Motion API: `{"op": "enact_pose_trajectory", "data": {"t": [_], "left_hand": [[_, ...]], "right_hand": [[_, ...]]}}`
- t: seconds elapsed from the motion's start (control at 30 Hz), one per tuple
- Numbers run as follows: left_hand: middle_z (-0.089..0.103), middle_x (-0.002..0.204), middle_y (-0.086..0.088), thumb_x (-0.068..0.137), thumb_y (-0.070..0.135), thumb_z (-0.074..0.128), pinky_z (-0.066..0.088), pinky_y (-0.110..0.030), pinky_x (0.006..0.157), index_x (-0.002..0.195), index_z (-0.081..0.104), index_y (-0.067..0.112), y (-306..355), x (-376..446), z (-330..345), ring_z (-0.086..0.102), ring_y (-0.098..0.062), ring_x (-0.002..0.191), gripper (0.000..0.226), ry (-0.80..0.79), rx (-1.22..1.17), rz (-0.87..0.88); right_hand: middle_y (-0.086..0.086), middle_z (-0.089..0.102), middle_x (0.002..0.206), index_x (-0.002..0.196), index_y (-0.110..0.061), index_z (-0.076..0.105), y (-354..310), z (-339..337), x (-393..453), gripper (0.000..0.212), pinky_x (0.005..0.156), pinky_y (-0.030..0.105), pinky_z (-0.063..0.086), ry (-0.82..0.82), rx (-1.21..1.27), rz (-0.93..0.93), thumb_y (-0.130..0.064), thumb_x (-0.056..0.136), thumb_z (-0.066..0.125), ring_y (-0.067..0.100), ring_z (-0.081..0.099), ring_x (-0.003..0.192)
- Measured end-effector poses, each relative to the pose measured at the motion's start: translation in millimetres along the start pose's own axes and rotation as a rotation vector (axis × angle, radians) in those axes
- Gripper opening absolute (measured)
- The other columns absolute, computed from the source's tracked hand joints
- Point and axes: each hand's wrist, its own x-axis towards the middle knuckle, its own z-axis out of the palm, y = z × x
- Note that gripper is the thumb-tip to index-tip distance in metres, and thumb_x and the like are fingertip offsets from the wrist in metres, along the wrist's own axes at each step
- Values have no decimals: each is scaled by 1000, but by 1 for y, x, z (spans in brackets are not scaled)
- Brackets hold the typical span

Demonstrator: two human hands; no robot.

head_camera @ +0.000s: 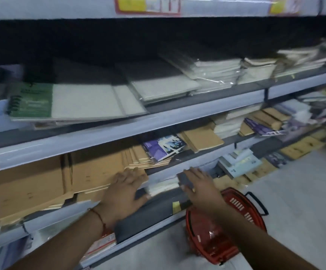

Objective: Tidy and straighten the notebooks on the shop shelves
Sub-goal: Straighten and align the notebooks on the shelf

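Brown-covered notebooks (41,184) lie in slanted stacks on the middle shelf. My left hand (125,193) rests flat on the right end of these stacks, fingers spread. My right hand (199,186) reaches to the shelf below, fingers straight, touching a dark grey notebook (185,181) that lies over a white stack (163,187). A purple-and-white notebook (164,147) sits askew on more brown notebooks (203,137). On the upper shelf lie a green spiral notebook (31,102) and wrapped white pads (216,73).
A red shopping basket (226,225) stands on the pale floor below my right arm. Further brown and white stacks (263,119) fill the shelves to the right. Shelf edges (119,133) carry price labels. Light-blue booklets (240,162) lie on the lower shelf.
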Motion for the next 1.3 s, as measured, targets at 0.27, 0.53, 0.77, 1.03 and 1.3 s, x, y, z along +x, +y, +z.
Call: {"op": "enact_pose_trajectory", "data": {"t": [0.27,0.53,0.77,1.03,1.3], "left_hand": [[1,168,-1,78,87,4,3,-41,123,159,10,37,201,99,-7,4,-26,154,95,-41,66,222],[-3,168,0,84,82,13,7,-38,123,159,7,39,404,192,-3,3,-22,154,86,-57,61,391],[2,168,1,85,83,22,9,-38,123,158,10,40,510,264,12,6,-19,154,86,-101,47,467],[5,168,2,95,69,35,12,-39,123,158,12,38,601,382,36,7,-21,154,74,-107,37,528],[8,167,-1,96,67,37,16,-44,123,158,13,37,656,487,22,10,-24,153,73,-90,-9,490]], "right_hand": [[3,17,166,156,-29,25,171,-77,-87,61,123,45,12,126,44,315,-52,102,41,25,10,153],[2,21,164,156,-28,25,329,-167,-161,62,122,41,16,177,21,509,-55,101,40,25,16,151],[5,19,165,156,-27,25,418,-207,-171,61,123,42,16,177,49,595,-51,102,41,26,18,151],[4,18,166,157,-26,23,522,-240,-139,63,123,42,14,175,73,636,-52,102,40,26,16,152],[2,18,166,157,-28,23,612,-274,-69,63,124,40,16,144,67,570,-52,102,41,24,16,152]]}}
